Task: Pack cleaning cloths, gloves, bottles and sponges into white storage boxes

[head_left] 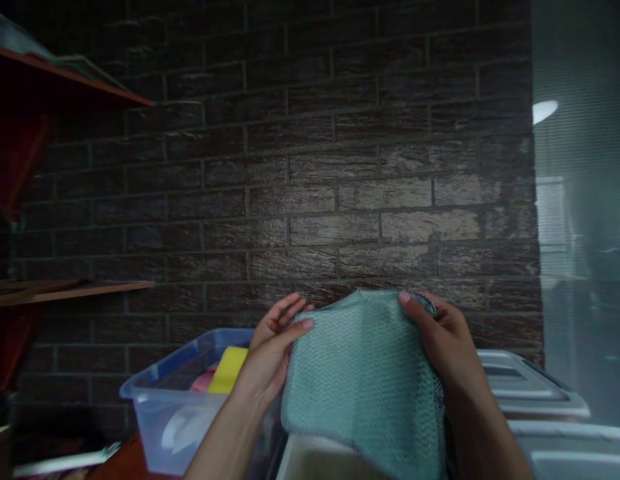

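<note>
A teal textured cleaning cloth (357, 373) with a dark stitched edge hangs spread between my two hands. My left hand (273, 350) pinches its upper left corner between thumb and fingers, the other fingertips showing behind. At the upper right corner my right hand (445, 333) grips it, thumb on the front and fingers behind. The cloth's lower right part droops out of the frame. Just left of my left hand stands a clear plastic bin (175, 413) with a blue tint, holding a yellow item (229, 369) and a pink item (204, 381).
A dark brick wall (310, 167) rises behind. Grey plastic lids (533, 383) lie at the right, beside a translucent ribbed panel (580, 267). Below the cloth a pale container (325, 460) shows in part. Wooden shelves (90, 291) jut in from the left.
</note>
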Available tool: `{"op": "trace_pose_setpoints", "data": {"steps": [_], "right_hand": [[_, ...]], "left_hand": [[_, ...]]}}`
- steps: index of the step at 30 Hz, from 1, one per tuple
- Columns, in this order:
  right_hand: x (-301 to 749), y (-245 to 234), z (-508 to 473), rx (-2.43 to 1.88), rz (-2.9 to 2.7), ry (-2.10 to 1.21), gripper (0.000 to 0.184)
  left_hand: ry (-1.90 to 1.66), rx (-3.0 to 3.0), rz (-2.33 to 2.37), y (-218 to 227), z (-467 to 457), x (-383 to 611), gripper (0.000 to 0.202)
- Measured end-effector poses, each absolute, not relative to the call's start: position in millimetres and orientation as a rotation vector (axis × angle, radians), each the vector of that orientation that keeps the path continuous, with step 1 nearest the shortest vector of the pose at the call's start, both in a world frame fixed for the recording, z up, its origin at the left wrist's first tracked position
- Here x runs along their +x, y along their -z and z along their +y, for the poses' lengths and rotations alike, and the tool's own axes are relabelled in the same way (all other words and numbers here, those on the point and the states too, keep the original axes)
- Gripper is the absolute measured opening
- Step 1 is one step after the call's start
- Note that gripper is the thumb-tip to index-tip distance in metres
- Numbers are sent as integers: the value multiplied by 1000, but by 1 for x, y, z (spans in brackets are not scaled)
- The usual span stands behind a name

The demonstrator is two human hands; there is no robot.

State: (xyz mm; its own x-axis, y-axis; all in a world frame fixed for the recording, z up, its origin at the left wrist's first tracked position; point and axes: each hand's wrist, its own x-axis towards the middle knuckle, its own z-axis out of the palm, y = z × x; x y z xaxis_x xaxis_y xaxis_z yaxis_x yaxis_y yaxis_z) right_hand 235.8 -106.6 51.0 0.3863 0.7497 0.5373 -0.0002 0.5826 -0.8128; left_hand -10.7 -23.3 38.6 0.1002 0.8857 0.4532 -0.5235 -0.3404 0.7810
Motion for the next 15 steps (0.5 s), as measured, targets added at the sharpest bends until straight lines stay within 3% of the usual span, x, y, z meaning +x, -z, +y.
{"op": "trace_pose_setpoints", "data": {"steps": [4,8,11,15], "right_hand": [[231,-45,-102,-859,-1085,-407,40],[216,-45,-109,-860,-1244,-371,42],[211,-46,-114,-863,-1304,-419,44],[218,-45,-111,-923,-1224,-384,43]], "left_hand": [[-1534,1306,452,-35,-9,-31,69],[-1142,1366,497,-22,-11,-31,77],[-1006,1338,461,-15,-16,-22,56],[-1123,1372,489,-16,-15,-19,20]]}}
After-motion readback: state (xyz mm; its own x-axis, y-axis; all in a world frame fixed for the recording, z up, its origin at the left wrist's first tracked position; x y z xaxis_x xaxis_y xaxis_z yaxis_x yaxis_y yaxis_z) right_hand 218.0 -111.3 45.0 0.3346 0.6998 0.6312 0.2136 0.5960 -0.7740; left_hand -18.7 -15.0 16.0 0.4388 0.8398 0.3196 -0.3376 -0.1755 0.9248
